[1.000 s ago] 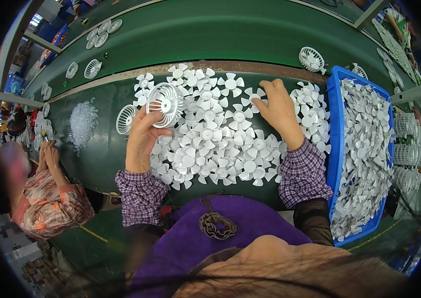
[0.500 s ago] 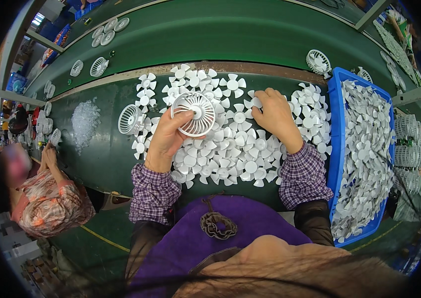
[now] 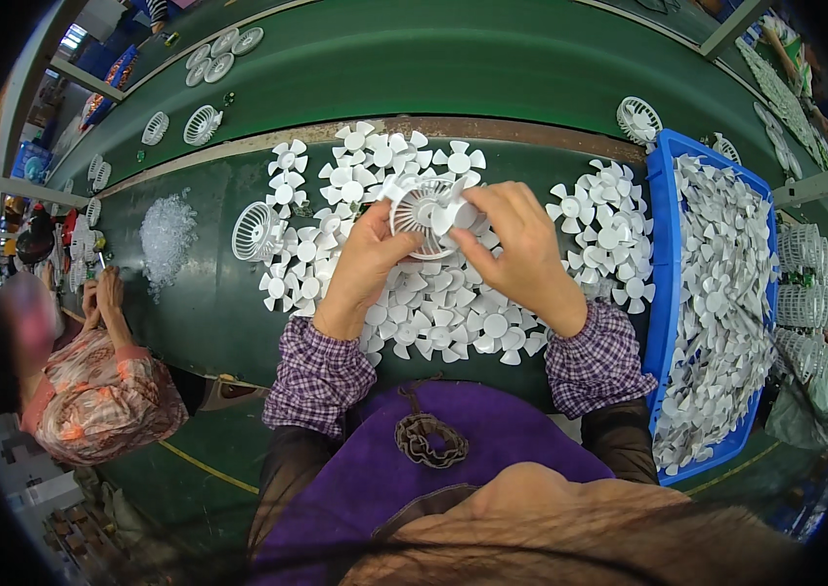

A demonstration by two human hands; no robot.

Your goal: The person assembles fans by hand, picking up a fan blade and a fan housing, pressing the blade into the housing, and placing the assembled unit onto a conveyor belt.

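Observation:
My left hand [image 3: 367, 262] grips a round white fan guard [image 3: 412, 217] by its rim, above the pile. Between the fingers of my right hand [image 3: 521, 249] is a white fan blade [image 3: 453, 213], held up against the open side of the guard. Whether the blade touches the guard's centre I cannot tell. Under and around both hands lie many loose white fan blades [image 3: 443, 308] on the green work surface. A second fan guard [image 3: 255, 232] stands at the left edge of the pile.
A blue crate [image 3: 663, 293] full of fan blades stands at my right. Small clear plastic pieces [image 3: 168, 239] are heaped on the left. Beyond runs a green conveyor belt [image 3: 433, 73] carrying guards and round white parts [image 3: 220, 66]. A co-worker [image 3: 106, 391] sits at far left.
My right hand has lifted a fan blade from the pile and brought it left to the guard. My left hand has moved right with the guard. Parts on the belt have shifted slightly right.

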